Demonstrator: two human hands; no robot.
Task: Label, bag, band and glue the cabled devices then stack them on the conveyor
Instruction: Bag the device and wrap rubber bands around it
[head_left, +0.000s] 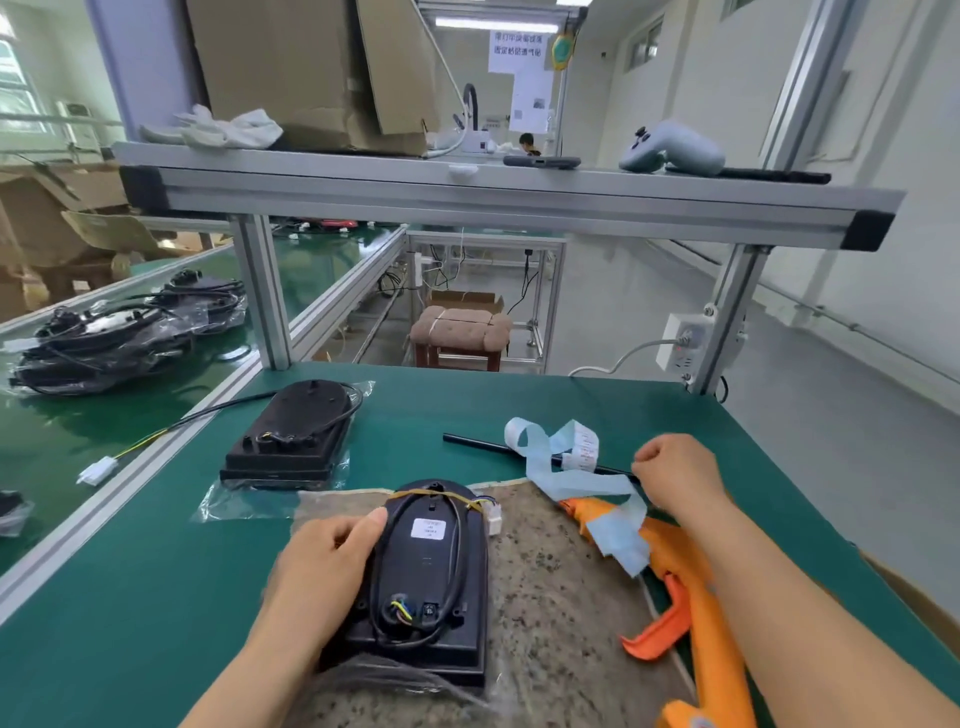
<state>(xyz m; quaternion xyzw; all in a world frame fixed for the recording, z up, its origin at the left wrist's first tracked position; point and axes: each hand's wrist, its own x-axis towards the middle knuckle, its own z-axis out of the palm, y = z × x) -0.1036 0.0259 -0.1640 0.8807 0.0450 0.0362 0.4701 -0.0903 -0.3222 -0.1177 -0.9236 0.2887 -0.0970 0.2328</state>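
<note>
Open green bench ahead, clutter on my right

The device my left hand grips fills the near middle. Bare bench top lies open between the bagged device and the black rod. By my right hand, the label strip drapes over the rod and the glue gun. The shelf caps the space overhead.
</note>
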